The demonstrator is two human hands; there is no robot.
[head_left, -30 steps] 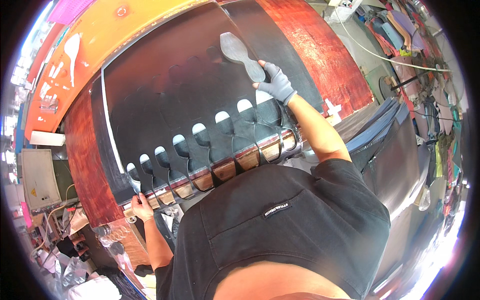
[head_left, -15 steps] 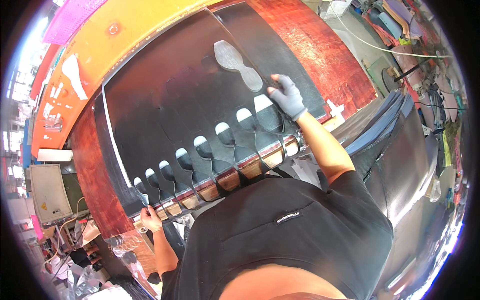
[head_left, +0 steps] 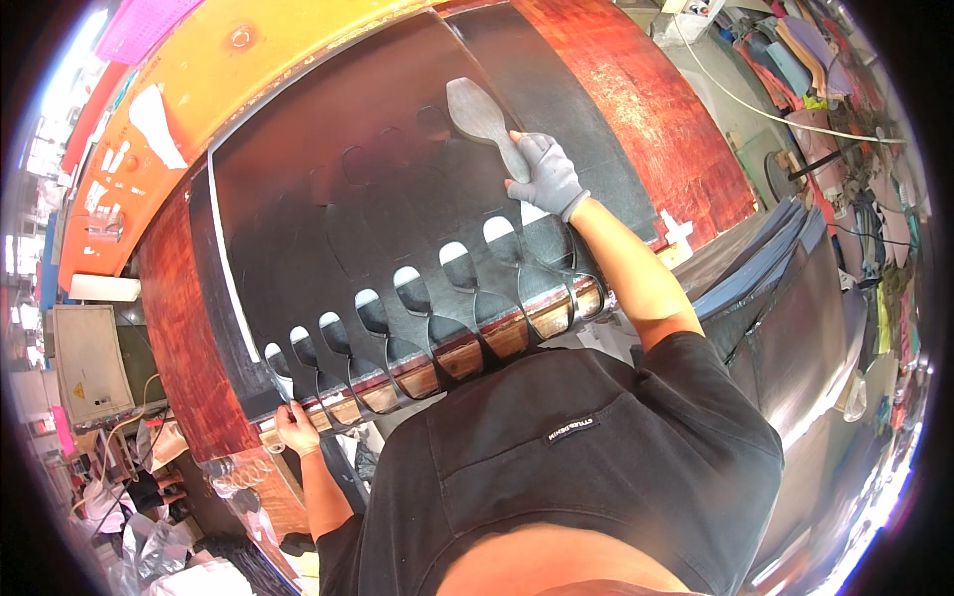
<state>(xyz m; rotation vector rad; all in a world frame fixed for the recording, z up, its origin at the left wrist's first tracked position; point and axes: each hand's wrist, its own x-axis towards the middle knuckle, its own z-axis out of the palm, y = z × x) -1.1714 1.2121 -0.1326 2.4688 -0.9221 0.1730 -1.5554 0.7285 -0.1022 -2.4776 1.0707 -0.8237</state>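
A grey shoe-sole-shaped plate (head_left: 482, 119) lies on a wide black sheet (head_left: 288, 219). My right hand (head_left: 550, 179), in a grey fingerless glove, grips the plate's near, narrow end, with thumb and forefinger on either side. Along the sheet's near edge runs a row of several rounded cut-outs (head_left: 410, 290), with thin curved strips of sheet hanging between them over the table's edge. Bare and closed, my left hand (head_left: 296, 427) pinches the sheet's near left corner beside the smallest cut-out (head_left: 279, 372).
Beneath the sheet is a reddish-brown board (head_left: 189, 328). An orange machine beam (head_left: 238, 65) spans the far left side. Dark and blue sheets (head_left: 760, 258) are stacked on the right. A grey metal box (head_left: 91, 358) stands at the left.
My right hand has moved from beside the grey plate onto its near end and taken hold of it. My left hand stays at the sheet's corner.
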